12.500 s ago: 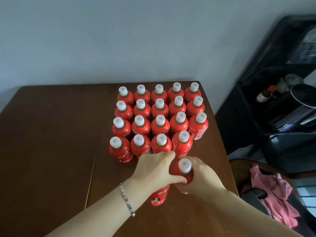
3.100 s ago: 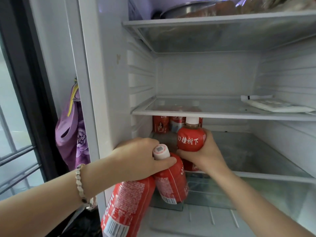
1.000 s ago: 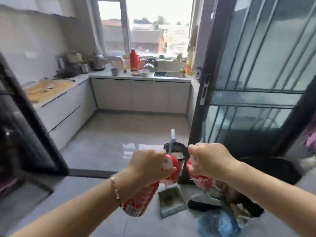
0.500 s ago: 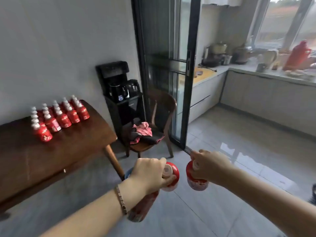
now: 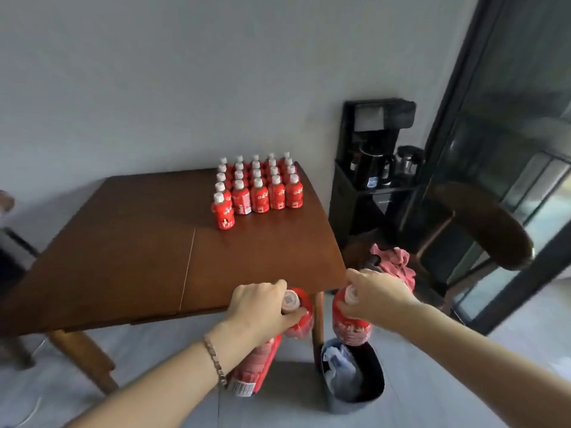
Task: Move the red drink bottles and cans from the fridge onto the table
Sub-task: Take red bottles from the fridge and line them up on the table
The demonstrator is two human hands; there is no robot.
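The fingers (image 5: 269, 286) of the left hand (image 5: 259, 307) are curled tight round two loads at once: a white-capped red bottle (image 5: 302, 318) is gripped at its neck and a taller red container (image 5: 255, 364) hangs below the palm. The right hand (image 5: 375, 296) is closed over the cap of a third red bottle (image 5: 350, 327). The same three were held half a second ago, but the tabletop (image 5: 123, 242), then off to the left and well apart, is now square ahead, its near edge just beyond the knuckles. The carrying is therefore judged nearly done, with setting down next. The block of bottles (image 5: 262, 186) is packed at the far right corner, with one bottle (image 5: 223, 211) stood forward of its left column. Bare wood is left from there to the near edge and across the left half. The loads hang below the near right corner, beside the table leg (image 5: 317, 344) and above a bin (image 5: 352, 404), so a lift over the edge is likely needed. A chair (image 5: 482, 223) crowds the right.
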